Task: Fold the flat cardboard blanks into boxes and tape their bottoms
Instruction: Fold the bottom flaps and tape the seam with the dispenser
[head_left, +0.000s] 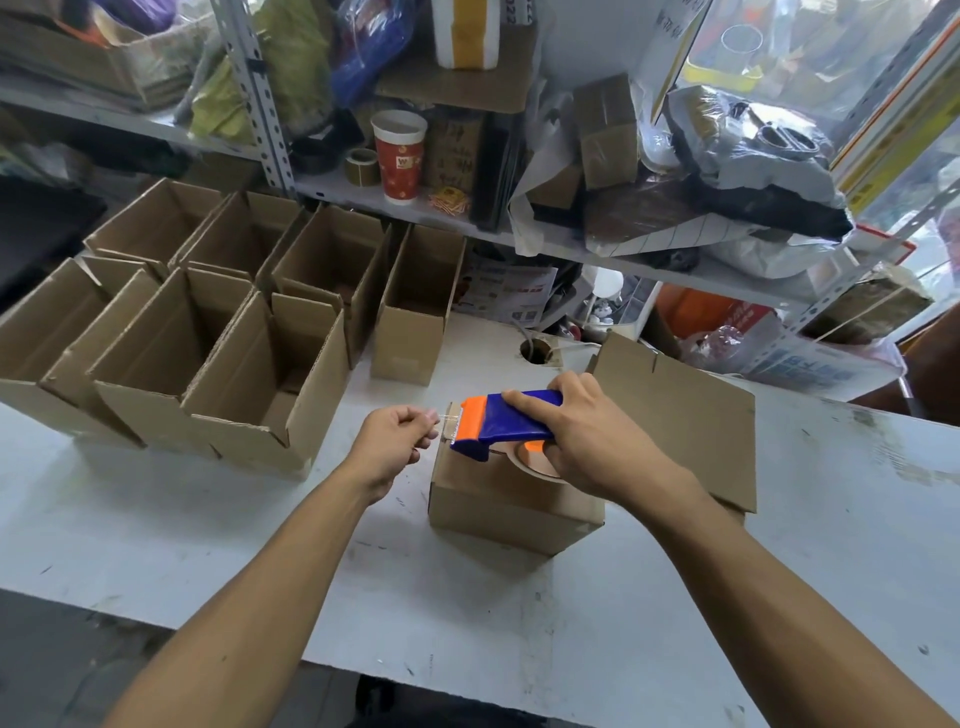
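Blue tape dispenser (506, 421) gripped by right hand (587, 441); left hand (397, 441) apparently pinches tape.

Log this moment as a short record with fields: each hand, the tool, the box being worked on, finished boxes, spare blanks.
left hand: left hand pinches the free end of clear tape at the dispenser's mouth
right hand: right hand grips the blue and orange plastic tape dispenser
work box: small brown cardboard box, closed side up, dispenser on top
finished boxes: open brown cardboard boxes clustered at the left, open side up
blanks: flat brown cardboard blanks behind the right hand
surface: scuffed white table
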